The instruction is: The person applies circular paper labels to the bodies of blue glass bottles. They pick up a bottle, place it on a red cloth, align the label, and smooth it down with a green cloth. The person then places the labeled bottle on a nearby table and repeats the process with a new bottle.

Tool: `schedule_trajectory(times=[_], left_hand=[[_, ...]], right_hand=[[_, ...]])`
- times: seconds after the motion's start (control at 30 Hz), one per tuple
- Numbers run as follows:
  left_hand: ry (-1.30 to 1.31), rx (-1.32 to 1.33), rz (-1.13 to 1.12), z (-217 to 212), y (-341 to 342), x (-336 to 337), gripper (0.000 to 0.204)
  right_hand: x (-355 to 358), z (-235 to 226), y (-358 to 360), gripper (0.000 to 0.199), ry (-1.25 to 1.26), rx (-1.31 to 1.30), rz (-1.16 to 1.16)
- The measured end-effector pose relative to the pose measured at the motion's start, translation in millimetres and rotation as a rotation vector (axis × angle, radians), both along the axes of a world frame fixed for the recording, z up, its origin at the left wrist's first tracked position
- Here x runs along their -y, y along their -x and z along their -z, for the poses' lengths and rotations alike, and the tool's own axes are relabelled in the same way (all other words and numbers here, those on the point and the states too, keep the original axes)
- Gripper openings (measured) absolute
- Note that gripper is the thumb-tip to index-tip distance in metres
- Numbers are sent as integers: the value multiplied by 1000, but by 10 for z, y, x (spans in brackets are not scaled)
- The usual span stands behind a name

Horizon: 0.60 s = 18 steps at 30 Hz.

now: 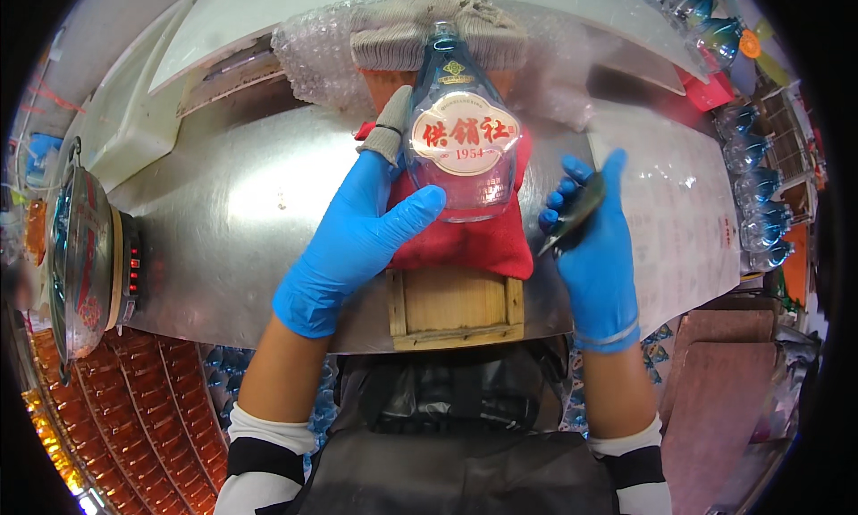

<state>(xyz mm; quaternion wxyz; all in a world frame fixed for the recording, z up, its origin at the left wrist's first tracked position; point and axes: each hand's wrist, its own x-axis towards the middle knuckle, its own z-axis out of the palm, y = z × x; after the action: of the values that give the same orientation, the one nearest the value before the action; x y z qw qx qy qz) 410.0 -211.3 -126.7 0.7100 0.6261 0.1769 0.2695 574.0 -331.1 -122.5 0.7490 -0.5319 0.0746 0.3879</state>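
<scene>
A clear glass bottle (460, 189), tinted blue toward its neck, lies with its neck away from me and a cream label with red lettering facing up. Under its body is a red cloth (478, 251) over a wooden frame (458, 338). Its neck end rests on a folded grey knit cloth (389, 43). My left hand (353, 220), in a blue glove with a knit cover on a finger, is closed on the bottle's left side. To the right, apart from the bottle, my blue-gloved right hand (597, 260) grips a thin dark flat piece, blurred, perhaps a scraper (581, 213).
Bubble wrap (308, 63) lies behind the bottle. At left stand a lidded pot (89, 256) on a base with red lights and a white bin (134, 122). Blue-tinted bottles (758, 189) line the right, beside a white sheet (670, 220). Amber bottles (134, 408) fill the lower left.
</scene>
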Motion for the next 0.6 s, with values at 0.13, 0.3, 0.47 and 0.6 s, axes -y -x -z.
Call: schedule_trajectory(times=[0.13,0.3,0.47,0.6], left_hand=[[-60,-66,-82,20,3,48,70],[-86,-41,-70,50,-40,82,71],[121,-49,-57,-74,-49,96,84],[-94,-8,-43,47,-17,46,93]], right_hand=[[124,-136,401,30,-40,526,43],[157,-114,603,17,-11,764,-14],[144,143,368,14,113,557,104],[276,48,465,13,79,1161,61]])
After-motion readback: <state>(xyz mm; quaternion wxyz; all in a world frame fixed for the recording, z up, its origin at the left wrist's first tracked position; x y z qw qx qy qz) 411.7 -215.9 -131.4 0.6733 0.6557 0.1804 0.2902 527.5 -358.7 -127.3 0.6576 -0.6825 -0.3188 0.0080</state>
